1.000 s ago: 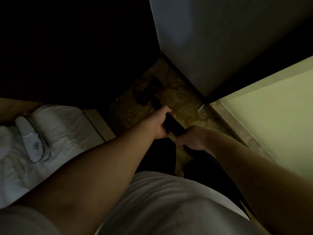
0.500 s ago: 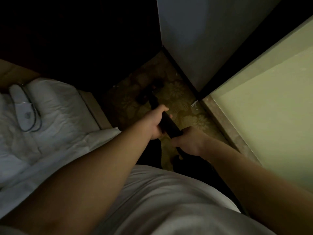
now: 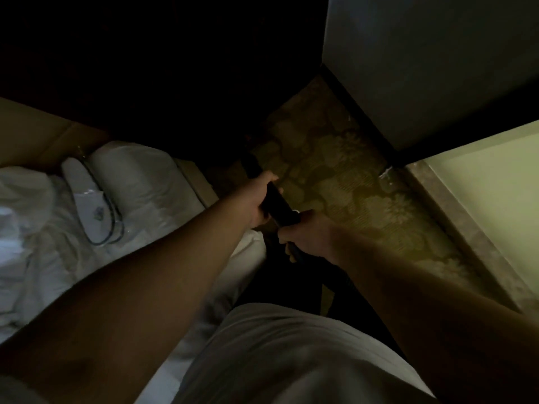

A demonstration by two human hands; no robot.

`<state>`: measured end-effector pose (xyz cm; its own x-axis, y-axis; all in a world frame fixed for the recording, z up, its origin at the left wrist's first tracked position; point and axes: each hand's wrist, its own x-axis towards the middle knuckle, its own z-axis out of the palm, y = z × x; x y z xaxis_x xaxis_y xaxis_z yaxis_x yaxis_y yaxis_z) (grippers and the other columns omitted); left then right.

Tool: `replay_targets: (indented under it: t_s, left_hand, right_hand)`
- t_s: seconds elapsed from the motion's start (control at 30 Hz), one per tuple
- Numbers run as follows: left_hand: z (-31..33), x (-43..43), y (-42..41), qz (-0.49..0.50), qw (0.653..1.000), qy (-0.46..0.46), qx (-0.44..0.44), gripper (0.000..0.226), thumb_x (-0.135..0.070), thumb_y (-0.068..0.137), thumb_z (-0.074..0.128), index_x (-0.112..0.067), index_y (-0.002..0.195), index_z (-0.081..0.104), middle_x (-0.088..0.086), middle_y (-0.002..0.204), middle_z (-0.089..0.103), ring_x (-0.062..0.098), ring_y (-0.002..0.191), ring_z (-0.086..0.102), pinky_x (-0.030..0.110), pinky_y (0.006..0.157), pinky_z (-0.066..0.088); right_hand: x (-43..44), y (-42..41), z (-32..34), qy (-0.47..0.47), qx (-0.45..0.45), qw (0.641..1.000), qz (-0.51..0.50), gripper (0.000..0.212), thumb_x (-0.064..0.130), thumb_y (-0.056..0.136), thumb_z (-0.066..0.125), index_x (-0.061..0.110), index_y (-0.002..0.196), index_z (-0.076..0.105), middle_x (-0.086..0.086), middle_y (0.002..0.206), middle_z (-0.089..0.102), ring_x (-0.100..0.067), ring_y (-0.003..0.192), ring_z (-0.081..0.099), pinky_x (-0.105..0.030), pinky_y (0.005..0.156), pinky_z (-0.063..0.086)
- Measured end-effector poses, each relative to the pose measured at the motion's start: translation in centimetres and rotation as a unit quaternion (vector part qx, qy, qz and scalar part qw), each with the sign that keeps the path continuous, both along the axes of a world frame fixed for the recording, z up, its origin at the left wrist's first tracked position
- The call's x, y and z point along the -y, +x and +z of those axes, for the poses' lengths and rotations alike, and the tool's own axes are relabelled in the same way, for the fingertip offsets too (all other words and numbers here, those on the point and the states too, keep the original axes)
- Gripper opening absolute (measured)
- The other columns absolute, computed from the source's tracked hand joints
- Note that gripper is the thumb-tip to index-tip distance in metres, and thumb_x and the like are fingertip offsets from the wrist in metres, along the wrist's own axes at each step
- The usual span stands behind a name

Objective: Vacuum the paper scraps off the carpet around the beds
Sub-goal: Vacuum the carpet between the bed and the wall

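Two hands, one vacuum wand, dim bedside carpet.
Right hand [image 3: 306, 237] clenched round the dark wand [image 3: 280, 207] at its near end; left hand [image 3: 259, 199] grasping it farther along, toward 11 o'clock. One bed [image 3: 43, 258] at 9 o'clock. Patterned carpet [image 3: 350, 196] beyond; one pale paper scrap [image 3: 385, 172] at 2 o'clock, by the wall base.

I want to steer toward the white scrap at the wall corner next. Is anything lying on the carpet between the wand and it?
Nothing visible: the carpet between the wand and the white scrap shows only its pattern. The wand's far end is lost in darkness.
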<state>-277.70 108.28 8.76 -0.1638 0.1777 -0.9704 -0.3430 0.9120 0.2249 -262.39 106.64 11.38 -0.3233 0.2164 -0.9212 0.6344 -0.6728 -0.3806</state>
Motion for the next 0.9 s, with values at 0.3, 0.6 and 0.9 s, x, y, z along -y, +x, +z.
replay_targets:
  t_s: [0.3,0.6,0.9]
  left_hand:
    - [-1.4,2.0,-1.6,-0.001,1.000,-0.024,0.019,0.018,-0.037,0.097,0.055,-0.019,0.097,0.058,-0.001,0.089,0.058,0.016,0.076,0.056,0.031,0.067,0.041]
    - [1.4,6.5,2.5,0.057,0.993,-0.053,0.089,0.025,-0.036,0.098,0.055,-0.012,0.094,0.057,0.002,0.083,0.059,0.017,0.074,0.059,0.035,0.066,0.044]
    - [2.8,10.6,11.0,0.050,0.994,-0.001,0.102,0.032,-0.036,0.091,0.066,-0.015,0.113,0.058,0.002,0.092,0.062,0.024,0.091,0.062,0.044,0.094,0.051]
  right_hand:
    - [2.3,-2.6,-2.3,-0.042,0.068,0.997,-0.006,0.069,0.019,0.065,0.072,-0.003,0.128,0.058,-0.013,0.065,0.071,-0.024,0.048,0.067,-0.030,0.048,0.054]
    - [5.2,1.8,2.8,-0.021,0.084,0.993,0.077,0.040,0.018,0.087,0.067,0.000,0.123,0.066,-0.013,0.086,0.075,-0.023,0.065,0.071,-0.031,0.062,0.057]
    - [9.2,11.1,7.8,0.024,0.104,0.993,0.047,0.011,0.016,0.091,0.071,0.005,0.090,0.071,-0.005,0.070,0.064,-0.011,0.044,0.056,-0.012,0.034,0.036]
